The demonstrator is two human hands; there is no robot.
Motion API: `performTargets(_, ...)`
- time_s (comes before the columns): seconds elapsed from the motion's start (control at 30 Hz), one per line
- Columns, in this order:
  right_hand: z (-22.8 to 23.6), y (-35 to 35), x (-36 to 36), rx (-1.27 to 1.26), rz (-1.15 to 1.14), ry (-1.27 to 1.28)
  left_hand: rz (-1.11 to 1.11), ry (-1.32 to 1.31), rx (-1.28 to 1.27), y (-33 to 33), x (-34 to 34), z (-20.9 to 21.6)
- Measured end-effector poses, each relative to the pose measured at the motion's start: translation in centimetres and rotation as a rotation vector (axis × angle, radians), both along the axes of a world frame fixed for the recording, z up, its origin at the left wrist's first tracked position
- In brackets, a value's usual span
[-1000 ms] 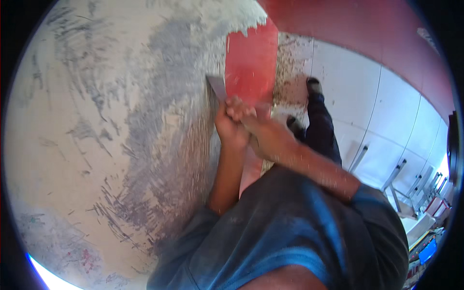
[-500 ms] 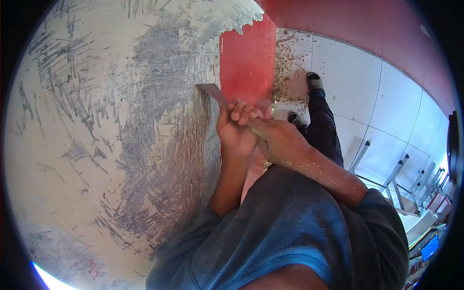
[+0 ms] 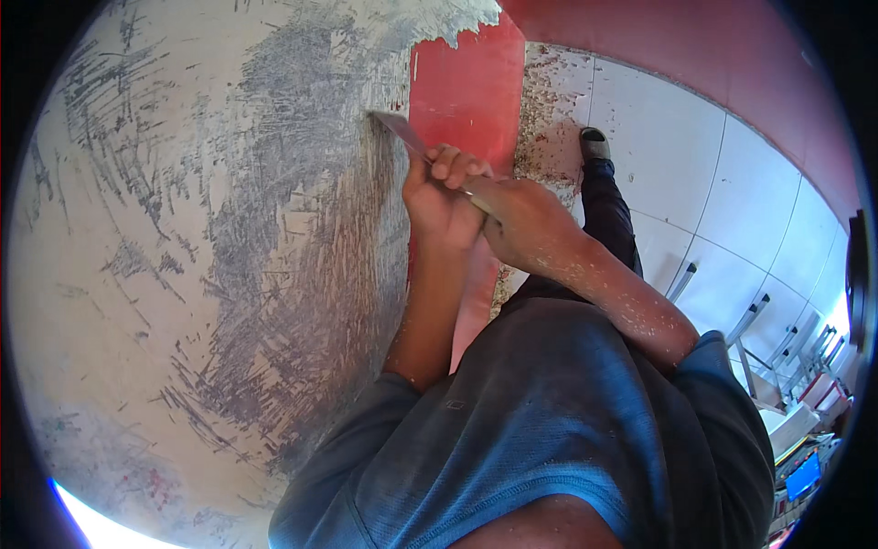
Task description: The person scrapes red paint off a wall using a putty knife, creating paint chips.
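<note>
The scraper (image 3: 399,130) is held two-handed: its shaft is clasped by the left hand (image 3: 443,206), grip curled around it, and its handle end is wrapped in the right hand's (image 3: 530,220) closed grip. The blade is angled between ten and eleven o'clock, against the scored wall (image 3: 293,137); at twelve, a red band (image 3: 466,96) is seen.

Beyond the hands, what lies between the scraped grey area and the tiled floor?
In the head view, a red band separates the scraped grey area from the tiled floor.
</note>
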State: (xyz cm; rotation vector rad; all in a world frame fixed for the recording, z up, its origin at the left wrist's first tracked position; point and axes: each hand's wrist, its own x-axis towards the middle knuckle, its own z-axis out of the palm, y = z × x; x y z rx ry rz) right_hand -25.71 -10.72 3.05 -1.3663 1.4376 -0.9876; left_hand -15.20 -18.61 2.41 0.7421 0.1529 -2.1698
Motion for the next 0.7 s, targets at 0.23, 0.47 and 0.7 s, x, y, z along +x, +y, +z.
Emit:
performTargets(0.23, 0.1, -0.6, -0.3, 0.013, -0.007, 0.009, -0.045, 0.057, -0.006, -1.8, 0.1, 0.0)
performTargets(0.47, 0.3, 0.6, -0.2, -0.008, -0.05, 0.032, -0.02, -0.047, -0.059, 0.3, 0.5, 0.9)
performTargets(0.7, -0.9, -0.8, -1.5, 0.056, -0.029, 0.01, -0.053, -0.08, -0.071, -1.0, -1.7, -0.3)
